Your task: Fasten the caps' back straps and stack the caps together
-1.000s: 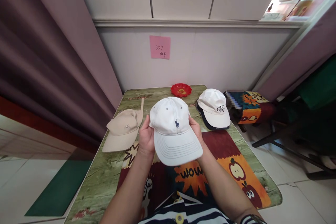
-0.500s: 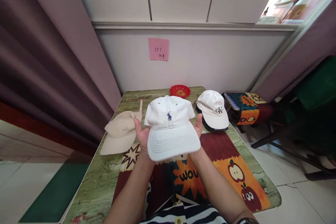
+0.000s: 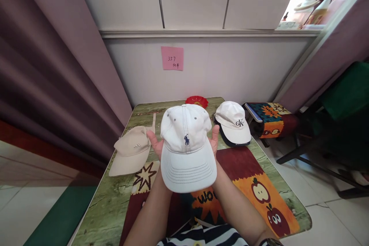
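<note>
A white cap (image 3: 187,153) with a small dark horse-rider emblem is held up over the table, brim towards me. My left hand (image 3: 157,146) supports its left side and my right hand (image 3: 213,140) its right side, thumbs outside and the other fingers hidden behind the cap. A beige cap (image 3: 131,152) lies on the table at the left, its strap stretched towards the back. On the right, a white cap with "CK"-like lettering (image 3: 233,121) rests on top of a dark cap (image 3: 225,136).
A red scalloped dish (image 3: 196,101) stands at the table's back edge. A colourful mat (image 3: 245,165) covers the middle of the wooden-patterned table (image 3: 100,207). A pink note (image 3: 172,58) is on the wall. Beyond the right side stands a stool (image 3: 272,119) with a phone-like object.
The held white cap has tilted, showing more of its crown, and its brim has dropped lower. Both hands remain at its sides. The view has shifted slightly.
</note>
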{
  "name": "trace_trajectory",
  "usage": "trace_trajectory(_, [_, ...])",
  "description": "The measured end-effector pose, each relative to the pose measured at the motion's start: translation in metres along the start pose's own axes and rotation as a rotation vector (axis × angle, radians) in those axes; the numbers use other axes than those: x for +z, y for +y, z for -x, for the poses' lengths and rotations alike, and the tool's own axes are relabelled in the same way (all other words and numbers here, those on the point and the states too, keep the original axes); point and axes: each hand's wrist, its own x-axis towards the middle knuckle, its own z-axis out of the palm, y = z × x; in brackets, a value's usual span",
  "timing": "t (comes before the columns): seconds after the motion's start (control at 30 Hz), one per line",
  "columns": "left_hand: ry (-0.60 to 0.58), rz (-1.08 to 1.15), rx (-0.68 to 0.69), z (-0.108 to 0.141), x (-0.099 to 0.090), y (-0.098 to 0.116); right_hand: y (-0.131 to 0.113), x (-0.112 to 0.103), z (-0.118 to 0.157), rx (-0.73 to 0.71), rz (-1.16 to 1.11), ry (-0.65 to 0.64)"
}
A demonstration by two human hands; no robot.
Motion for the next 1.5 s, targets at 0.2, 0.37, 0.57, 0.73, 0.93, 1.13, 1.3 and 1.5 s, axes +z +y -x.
trace_trajectory(0.2, [-0.034, 0.016, -0.088, -0.002, -0.017, -0.004, 0.004, -0.002, -0.014, -0.116, -0.238, 0.156])
trace_trajectory(0.37, [-0.083, 0.093, -0.276, -0.002, -0.054, -0.014, 0.007, -0.009, -0.021, -0.087, -0.369, 0.227])
trace_trajectory(0.57, [0.102, 0.446, -0.194, -0.01, -0.092, -0.018, 0.016, -0.019, -0.029, 0.086, -0.61, 0.538])
trace_trajectory(0.73, [0.075, 0.525, -0.123, -0.016, -0.101, -0.008, 0.028, -0.025, -0.035, 0.096, -0.681, 0.566])
trace_trajectory(0.93, [0.063, 0.436, -0.253, -0.013, -0.097, -0.003, 0.02, -0.024, -0.035, 0.167, -0.677, 0.588])
trace_trajectory(1.13, [0.133, 0.381, -0.315, -0.009, -0.084, -0.005, 0.019, -0.02, -0.032, 0.122, -0.574, 0.422])
trace_trajectory(1.3, [-0.031, 0.406, -0.327, -0.009, -0.091, -0.004, 0.017, -0.027, -0.025, 0.114, -0.536, 0.309])
trace_trajectory(1.5, [-0.12, 0.39, -0.233, -0.001, -0.098, -0.001, 0.009, -0.027, -0.017, 0.046, -0.506, 0.319])
